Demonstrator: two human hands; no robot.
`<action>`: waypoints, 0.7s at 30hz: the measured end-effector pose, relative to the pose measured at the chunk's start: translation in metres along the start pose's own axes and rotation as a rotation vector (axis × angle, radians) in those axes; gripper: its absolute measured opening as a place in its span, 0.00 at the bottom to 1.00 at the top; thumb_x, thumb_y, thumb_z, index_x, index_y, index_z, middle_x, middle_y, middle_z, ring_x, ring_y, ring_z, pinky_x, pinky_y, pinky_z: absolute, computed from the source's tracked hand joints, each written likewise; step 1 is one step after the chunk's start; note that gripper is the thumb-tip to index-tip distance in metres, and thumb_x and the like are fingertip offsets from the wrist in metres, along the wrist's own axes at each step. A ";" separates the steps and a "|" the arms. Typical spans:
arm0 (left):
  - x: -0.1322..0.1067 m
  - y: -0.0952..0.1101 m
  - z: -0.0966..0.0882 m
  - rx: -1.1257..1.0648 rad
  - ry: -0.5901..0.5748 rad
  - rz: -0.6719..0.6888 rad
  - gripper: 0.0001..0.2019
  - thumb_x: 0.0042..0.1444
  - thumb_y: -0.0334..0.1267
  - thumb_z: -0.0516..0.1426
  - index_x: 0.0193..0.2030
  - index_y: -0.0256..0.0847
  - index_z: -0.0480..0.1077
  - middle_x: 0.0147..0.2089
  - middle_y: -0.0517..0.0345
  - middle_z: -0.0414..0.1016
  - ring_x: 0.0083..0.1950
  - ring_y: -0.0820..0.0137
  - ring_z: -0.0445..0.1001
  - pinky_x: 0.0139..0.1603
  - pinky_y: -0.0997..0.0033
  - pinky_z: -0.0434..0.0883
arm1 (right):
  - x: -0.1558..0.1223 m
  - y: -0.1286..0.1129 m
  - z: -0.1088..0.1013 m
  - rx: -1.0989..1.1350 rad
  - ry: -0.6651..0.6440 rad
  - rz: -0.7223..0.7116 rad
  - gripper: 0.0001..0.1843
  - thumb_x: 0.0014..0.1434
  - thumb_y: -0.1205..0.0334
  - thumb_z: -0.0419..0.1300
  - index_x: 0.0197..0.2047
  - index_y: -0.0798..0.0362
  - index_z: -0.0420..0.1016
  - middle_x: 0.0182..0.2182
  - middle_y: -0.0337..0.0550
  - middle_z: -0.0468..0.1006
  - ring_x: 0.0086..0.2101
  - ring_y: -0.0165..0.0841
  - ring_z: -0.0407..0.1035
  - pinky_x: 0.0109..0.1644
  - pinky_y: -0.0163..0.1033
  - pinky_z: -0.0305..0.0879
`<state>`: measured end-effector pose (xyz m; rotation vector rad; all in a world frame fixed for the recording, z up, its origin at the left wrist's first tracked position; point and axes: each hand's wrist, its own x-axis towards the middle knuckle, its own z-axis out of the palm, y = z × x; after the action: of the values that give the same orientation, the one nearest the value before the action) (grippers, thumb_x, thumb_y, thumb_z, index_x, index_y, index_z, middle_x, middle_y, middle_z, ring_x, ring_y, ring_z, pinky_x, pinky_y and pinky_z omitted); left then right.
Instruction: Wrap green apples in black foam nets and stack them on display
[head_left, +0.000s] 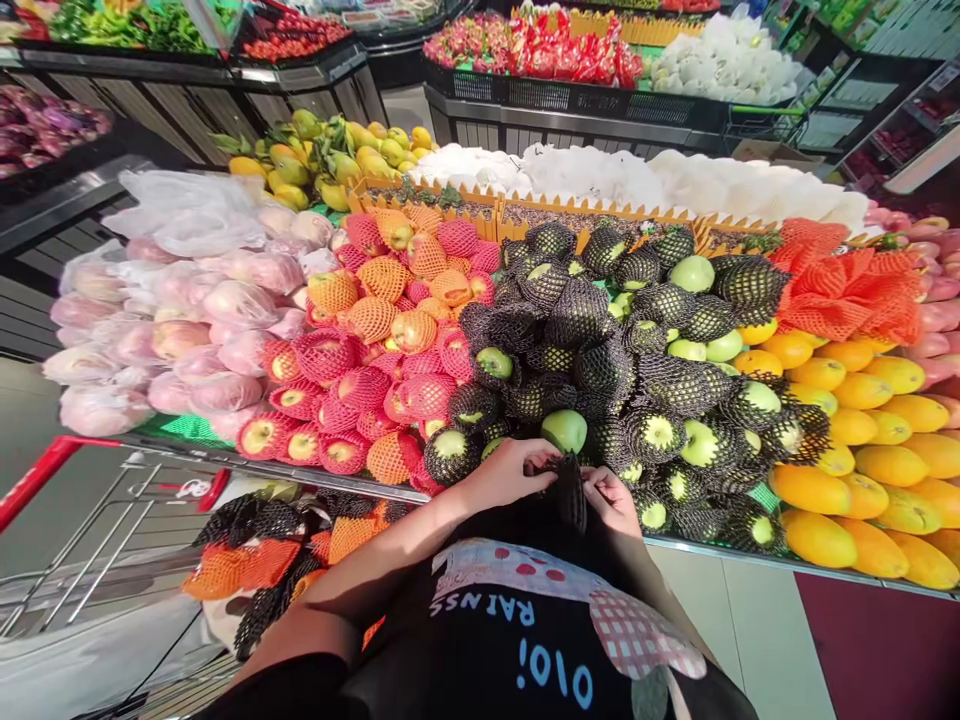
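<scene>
1. Your left hand [525, 468] pinches one side of a black net [573, 495], fingers bent in toward its upper end.
2. Your right hand [611, 497] holds the other side, fingertips curled on the mesh. So your grip is closed on this one net from both sides, and neither hand carries a fruit.
3. The net is bunched into a narrow, dark bundle that hangs in front of your shirt [525, 600], near the edge of the tabletop [337, 481].
4. A bare green apple [564, 431] sits just past your fingers, at the front of the pile. You have it right beside the net's upper end; whether the two touch, you cannot tell from this angle.
5. As for progress, most of the green fruit around you wears black mesh, such as the netted apple [660, 432] to your right. That part of the pile looks largely done.
6. What looks unfinished: the net between your hands seems to be on no fruit, and a few apples farther back lie bare, such as the pale one [692, 273].
7. To your left, the red nets [330, 355] are already around their fruit.
8. The cart [97, 530] beside you holds loose orange nets [244, 568] and black ones; how many, you cannot tell.
</scene>
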<state>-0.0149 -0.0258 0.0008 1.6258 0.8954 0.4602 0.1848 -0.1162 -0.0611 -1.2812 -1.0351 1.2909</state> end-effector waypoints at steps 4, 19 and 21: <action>-0.003 0.004 0.000 -0.062 0.002 0.000 0.11 0.58 0.37 0.64 0.47 0.39 0.77 0.41 0.55 0.82 0.44 0.66 0.79 0.43 0.70 0.71 | 0.001 0.000 0.008 0.051 -0.071 0.036 0.24 0.53 0.43 0.71 0.46 0.46 0.72 0.40 0.43 0.80 0.42 0.41 0.76 0.50 0.48 0.72; -0.004 -0.001 0.000 -0.108 -0.220 -0.008 0.22 0.61 0.39 0.62 0.62 0.37 0.71 0.55 0.48 0.79 0.55 0.61 0.75 0.58 0.62 0.70 | 0.002 0.000 0.015 0.301 0.183 0.122 0.19 0.59 0.40 0.63 0.38 0.45 0.66 0.27 0.34 0.69 0.27 0.33 0.66 0.34 0.38 0.68; -0.004 -0.001 0.000 -0.096 -0.287 -0.044 0.19 0.59 0.38 0.63 0.56 0.35 0.73 0.50 0.49 0.80 0.50 0.62 0.76 0.54 0.63 0.71 | 0.002 -0.002 0.015 0.316 0.207 0.152 0.19 0.58 0.41 0.65 0.39 0.45 0.67 0.25 0.32 0.67 0.24 0.31 0.63 0.30 0.36 0.65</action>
<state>-0.0177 -0.0290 0.0003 1.5340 0.6811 0.2277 0.1705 -0.1127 -0.0585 -1.2347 -0.5708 1.3419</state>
